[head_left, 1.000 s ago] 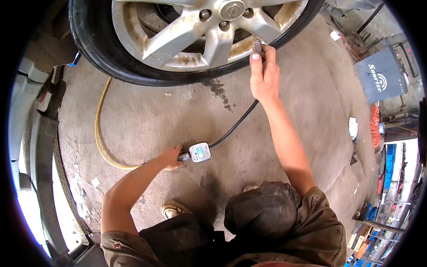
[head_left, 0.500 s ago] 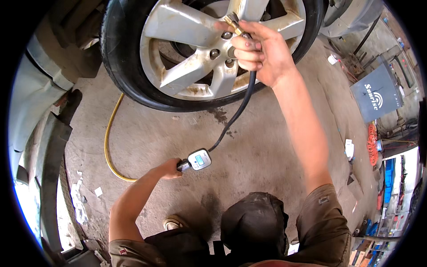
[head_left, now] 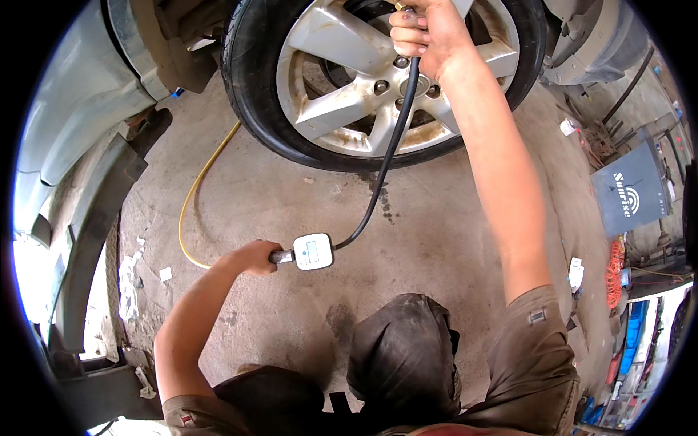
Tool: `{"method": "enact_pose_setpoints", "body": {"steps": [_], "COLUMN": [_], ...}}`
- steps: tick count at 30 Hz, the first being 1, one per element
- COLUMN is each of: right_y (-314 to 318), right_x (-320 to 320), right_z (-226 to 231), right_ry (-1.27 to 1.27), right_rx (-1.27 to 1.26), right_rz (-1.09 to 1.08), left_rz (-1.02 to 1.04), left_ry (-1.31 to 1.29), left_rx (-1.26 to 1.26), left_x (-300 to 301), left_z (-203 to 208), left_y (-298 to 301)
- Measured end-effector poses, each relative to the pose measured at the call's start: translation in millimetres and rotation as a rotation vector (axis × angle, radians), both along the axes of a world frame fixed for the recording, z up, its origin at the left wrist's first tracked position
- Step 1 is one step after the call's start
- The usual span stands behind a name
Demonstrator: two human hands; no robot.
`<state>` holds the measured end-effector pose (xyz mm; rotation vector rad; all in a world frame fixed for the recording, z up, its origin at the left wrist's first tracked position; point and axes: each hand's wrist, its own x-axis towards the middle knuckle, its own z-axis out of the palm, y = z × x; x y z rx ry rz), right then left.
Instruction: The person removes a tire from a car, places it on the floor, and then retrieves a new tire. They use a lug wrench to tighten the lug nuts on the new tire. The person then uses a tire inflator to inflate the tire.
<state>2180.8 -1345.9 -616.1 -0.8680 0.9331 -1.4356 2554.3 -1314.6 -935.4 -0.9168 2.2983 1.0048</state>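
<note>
Bare grey-brown concrete floor (head_left: 276, 196) fills the middle of a workshop, with one pale silver vehicle body (head_left: 80, 94) along the left. At the top stands one wheel, a single black rubber tyre (head_left: 251, 102) around one silver spoked metal rim (head_left: 331, 112) stained brown; four lug nuts (head_left: 381, 87) can be made out on it, and its upper part runs out of view.

Two bare hands are at work. Left hand (head_left: 254, 257) has its fingers wrapped on one dark metallic cylindrical grip (head_left: 282, 256), partly hidden by the hand. At the end of this grip sits one white square gauge (head_left: 313, 251) with one small screen, held over the floor between the wheel and the person's two dark-trousered knees (head_left: 403, 349).

Two hoses show near it: one slim yellow hose (head_left: 181, 221), curving from behind the tyre to the left hand, and one black rubber hose (head_left: 397, 134), rising from the gauge to the right hand (head_left: 440, 36). That hand's fingers are clamped around the black hose's upper end, in front of the rim, with one brass-coloured fitting (head_left: 399, 6) just showing at the top edge.

Farther right are one coiled orange-red hose (head_left: 615, 275) and one blue-grey box (head_left: 607, 192).
</note>
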Motion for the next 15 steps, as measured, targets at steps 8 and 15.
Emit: {"method": "enact_pose_setpoints", "body": {"steps": [8,15], "right_y": [-7,-25], "right_x": [10,16], "right_z": [-3,6], "right_ry": [0.048,0.046], "right_rx": [0.017,0.086], "right_rz": [-0.034,-0.077], "left_rz": [-0.057,-0.049], "left_ry": [-0.134,-0.097], "left_rx": [0.040,0.066], "left_x": [4,-6], "left_z": [6,1], "left_y": [-21,-22]}}
